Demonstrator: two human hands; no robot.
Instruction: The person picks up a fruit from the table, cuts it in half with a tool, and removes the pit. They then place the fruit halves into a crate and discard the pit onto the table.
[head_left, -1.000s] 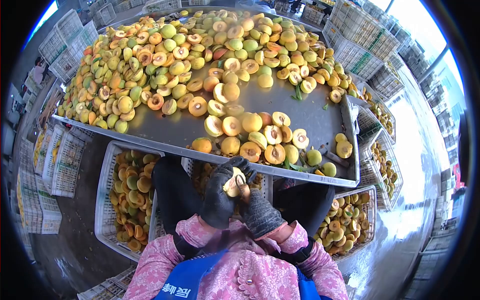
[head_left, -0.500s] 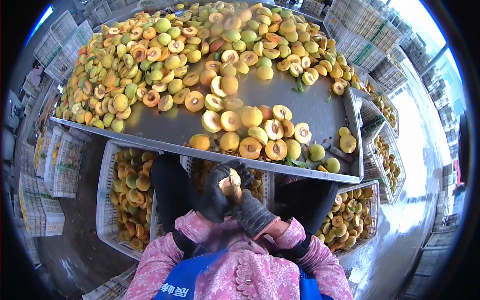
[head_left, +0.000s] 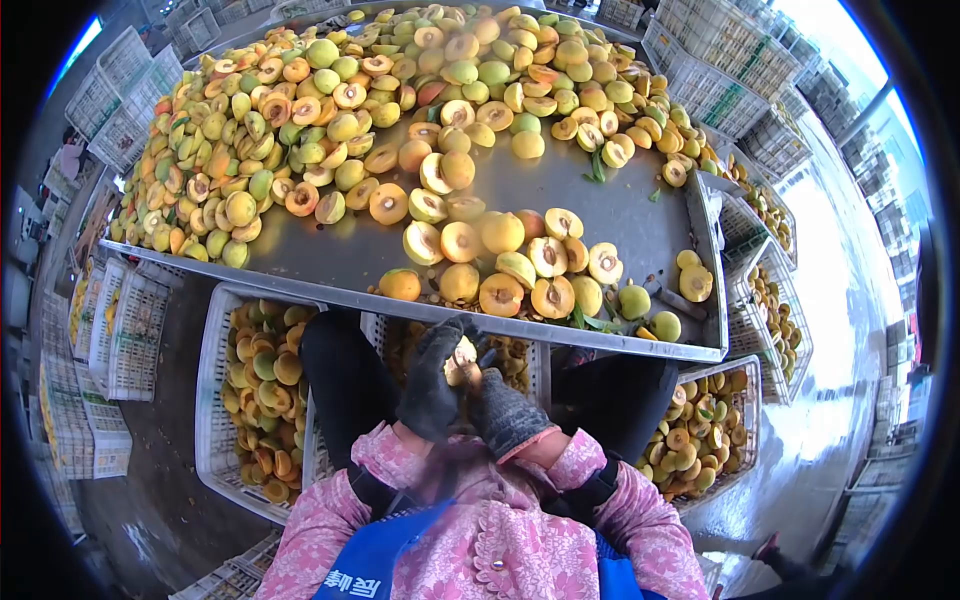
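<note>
In a dark glove, my left hand (head_left: pixel 430 385) is closed around a pale-fleshed peach half (head_left: pixel 461 362) just below the front edge of a metal table (head_left: pixel 330 288). My right hand (head_left: pixel 507 412), in a grey glove, is closed close against the fruit. It grips something small whose shape I cannot make out, with a brownish part showing near the peach half. Halved peaches (head_left: pixel 501 295) lie on the table just beyond my hands, cut faces showing on several.
A large heap of peach halves (head_left: pixel 250 150) covers the table's back and left. Crates of fruit stand at the left (head_left: pixel 212 400), at the right (head_left: pixel 752 400) and between my legs. Stacked crates (head_left: pixel 715 95) rise at the back right. A dark shape shows at the lower right.
Both hands stay together below the table edge, turning slightly around the peach half. The view has shifted a little. A dark shape has appeared at the lower right.
</note>
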